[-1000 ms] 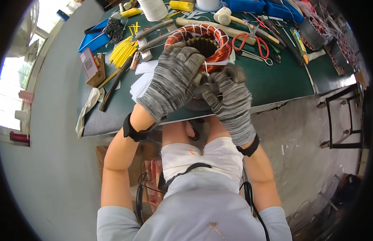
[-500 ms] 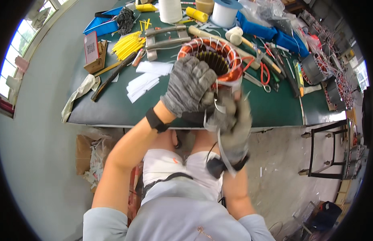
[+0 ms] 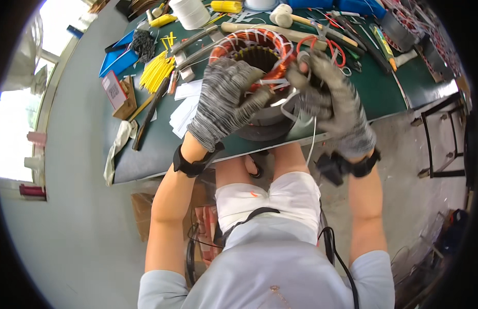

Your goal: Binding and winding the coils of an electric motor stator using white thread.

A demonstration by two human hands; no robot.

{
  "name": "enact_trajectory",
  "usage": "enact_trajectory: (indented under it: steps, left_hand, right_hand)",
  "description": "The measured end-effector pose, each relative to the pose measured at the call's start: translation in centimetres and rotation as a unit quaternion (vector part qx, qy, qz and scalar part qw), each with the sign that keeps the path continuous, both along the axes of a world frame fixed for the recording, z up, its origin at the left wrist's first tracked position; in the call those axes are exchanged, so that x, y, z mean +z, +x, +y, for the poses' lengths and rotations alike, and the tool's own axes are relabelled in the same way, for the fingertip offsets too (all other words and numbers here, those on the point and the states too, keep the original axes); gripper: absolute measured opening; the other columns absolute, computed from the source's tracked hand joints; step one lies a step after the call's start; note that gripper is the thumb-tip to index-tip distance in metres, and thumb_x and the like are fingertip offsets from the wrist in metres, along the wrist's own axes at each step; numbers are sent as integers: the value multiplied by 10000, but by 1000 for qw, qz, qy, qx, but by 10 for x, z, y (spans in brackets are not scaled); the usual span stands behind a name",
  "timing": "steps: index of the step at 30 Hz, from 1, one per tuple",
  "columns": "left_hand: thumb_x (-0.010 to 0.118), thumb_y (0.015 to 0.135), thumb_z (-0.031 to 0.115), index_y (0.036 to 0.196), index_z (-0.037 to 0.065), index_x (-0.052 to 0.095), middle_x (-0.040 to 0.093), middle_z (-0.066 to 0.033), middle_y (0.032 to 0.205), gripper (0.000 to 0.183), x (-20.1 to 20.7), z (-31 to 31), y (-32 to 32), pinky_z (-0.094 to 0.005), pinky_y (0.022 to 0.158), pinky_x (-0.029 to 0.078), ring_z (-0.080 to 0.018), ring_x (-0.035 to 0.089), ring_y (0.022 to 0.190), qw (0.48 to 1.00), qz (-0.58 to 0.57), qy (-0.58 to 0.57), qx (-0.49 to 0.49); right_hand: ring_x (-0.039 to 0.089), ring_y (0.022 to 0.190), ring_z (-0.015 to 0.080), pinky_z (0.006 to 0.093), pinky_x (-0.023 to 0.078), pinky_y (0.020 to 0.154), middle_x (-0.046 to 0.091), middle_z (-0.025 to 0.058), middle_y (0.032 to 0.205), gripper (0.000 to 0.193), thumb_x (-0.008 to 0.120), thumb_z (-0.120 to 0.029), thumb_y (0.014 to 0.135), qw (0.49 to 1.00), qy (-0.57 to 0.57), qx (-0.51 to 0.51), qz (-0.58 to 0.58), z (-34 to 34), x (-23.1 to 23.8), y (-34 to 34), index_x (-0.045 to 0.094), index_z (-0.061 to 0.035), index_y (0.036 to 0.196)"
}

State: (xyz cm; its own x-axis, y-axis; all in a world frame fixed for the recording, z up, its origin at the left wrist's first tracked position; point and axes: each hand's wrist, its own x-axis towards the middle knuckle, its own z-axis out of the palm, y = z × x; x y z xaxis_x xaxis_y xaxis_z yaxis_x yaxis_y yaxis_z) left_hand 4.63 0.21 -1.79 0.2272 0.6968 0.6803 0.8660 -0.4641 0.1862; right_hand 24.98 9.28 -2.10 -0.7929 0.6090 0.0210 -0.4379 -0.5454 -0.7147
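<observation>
Two hands — left [image 3: 226,100] half-open on windings [image 3: 283,50], right [image 3: 339,100] curled around white cord [image 3: 303,122]

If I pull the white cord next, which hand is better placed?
Probably your right hand: the white cord loops and trails beside it, while your left hand is against the near side of the copper coil.

The right hand [image 3: 337,100], a blur below the copper winding [image 3: 254,38] half a second ago, has swung up and outward, opening a gap from the left hand [image 3: 226,98]. The white cord [image 3: 312,139] it holds, then trailing over the wrist, now loops and hangs past the tabletop's [image 3: 370,103] edge. The left hand, bunched then, has its thumb stretched out.
</observation>
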Motion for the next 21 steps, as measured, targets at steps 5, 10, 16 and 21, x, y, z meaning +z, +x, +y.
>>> enact_trajectory:
  steps: [5,10,16,21]
  left_hand:
    - [692,703,173,867,27,620,590,-120,799,232,7,-6,3,-387,743,424,-277,556,749,997,10,-44,61]
    - [638,704,134,852,4,606,609,-127,861,199,32,4,0,-374,720,449,-286,565,773,993,10,-109,-34]
    - [621,758,191,935,23,613,604,-133,868,244,42,-2,4,-349,735,466,-276,587,808,968,-23,-241,72]
    - [606,784,342,1052,62,599,592,-162,1046,388,37,11,-6,-420,898,403,-318,543,984,956,157,-245,39]
  right_hand:
    - [521,600,92,213,410,532,605,13,820,257,499,-171,918,685,520,-419,-292,11,-3,10,549,-65,1146]
    - [584,785,309,403,475,696,608,114,918,419,554,-22,803,550,677,-449,-194,-26,-39,23,540,-127,1209]
    - [570,898,251,316,479,768,568,106,1010,486,517,19,828,626,644,-348,-268,-59,-31,-24,457,-138,1284]
    - [578,841,274,359,497,694,504,150,1085,513,575,-29,794,641,596,-435,-209,-57,-52,-45,431,-112,1280]
